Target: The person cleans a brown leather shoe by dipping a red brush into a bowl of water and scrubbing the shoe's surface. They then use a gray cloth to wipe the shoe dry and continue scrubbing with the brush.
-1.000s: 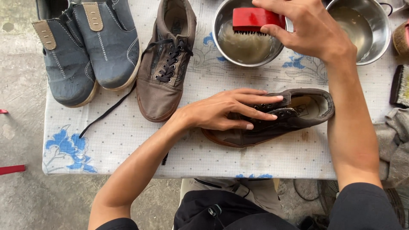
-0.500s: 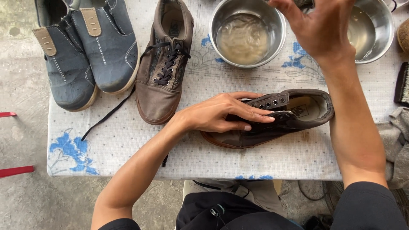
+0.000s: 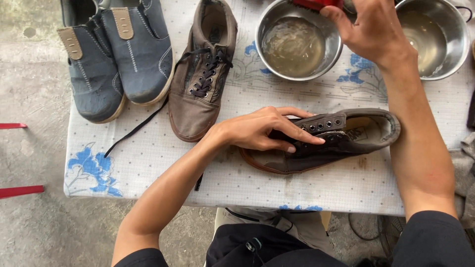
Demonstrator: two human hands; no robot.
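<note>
A dark brown lace-up shoe without laces point(image 3: 346, 136) lies on its side on the table. My left hand point(image 3: 262, 131) rests flat on its toe and eyelets, pressing it down. My right hand point(image 3: 368, 29) is raised at the top edge, fingers closed on a red brush point(image 3: 316, 4) that is mostly cut off by the frame. The brush hangs over the far rim of a steel bowl point(image 3: 297, 42) of cloudy water.
A second steel bowl point(image 3: 440, 37) of water stands at the right. A laced brown shoe point(image 3: 203, 74) and a pair of blue slip-on shoes point(image 3: 116, 54) lie at the left. The table point(image 3: 158, 153) has a white floral cloth. Grey cloth point(image 3: 465, 168) hangs at the right edge.
My right hand has lifted the red brush out of the cloudy bowl and up toward the top edge. My left hand has stayed on the dark shoe.
</note>
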